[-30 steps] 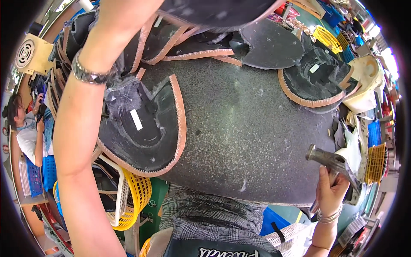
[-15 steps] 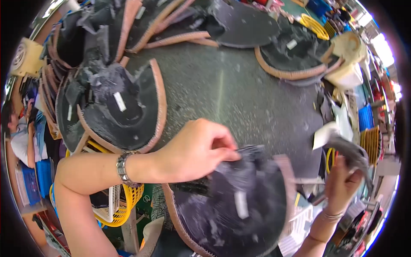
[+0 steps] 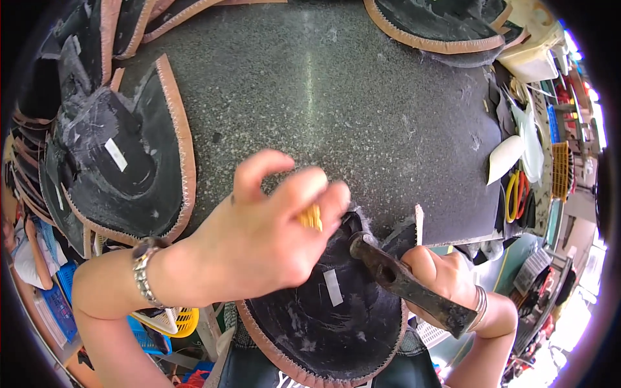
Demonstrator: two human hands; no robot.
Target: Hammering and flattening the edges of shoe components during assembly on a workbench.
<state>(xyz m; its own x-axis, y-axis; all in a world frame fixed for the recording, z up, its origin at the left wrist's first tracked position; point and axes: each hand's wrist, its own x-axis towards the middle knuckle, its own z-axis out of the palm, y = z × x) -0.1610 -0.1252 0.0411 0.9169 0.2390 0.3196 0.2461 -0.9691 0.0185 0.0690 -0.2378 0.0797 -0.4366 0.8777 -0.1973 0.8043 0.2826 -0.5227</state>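
Observation:
A black leather-like piece (image 3: pixel 320 343) with a brown zigzag-stitched rim and a small white label lies over my lap at the near table edge. My right hand (image 3: pixel 443 271) is closed round a hammer, its worn metal head (image 3: pixel 388 275) over the piece's right side. My left hand (image 3: pixel 278 226) hovers above the piece's upper left, fingers bent and spread apart, partly blurred. A ring-like yellow thing (image 3: pixel 310 218) shows at its fingers. No piece shows in that hand.
Similar black stitched pieces (image 3: pixel 136 187) are heaped at the left, and more (image 3: pixel 440 32) lie at the far right of the dark speckled table (image 3: pixel 362 116). Yellow-handled scissors (image 3: pixel 515 196) and a pale scrap (image 3: pixel 504 158) lie by its right edge. A yellow basket (image 3: pixel 184 321) stands below left.
My right hand has come in from the right side, bringing the hammer over the piece. My left hand has let go of the piece's upper edge and spread its fingers. The view has tilted down.

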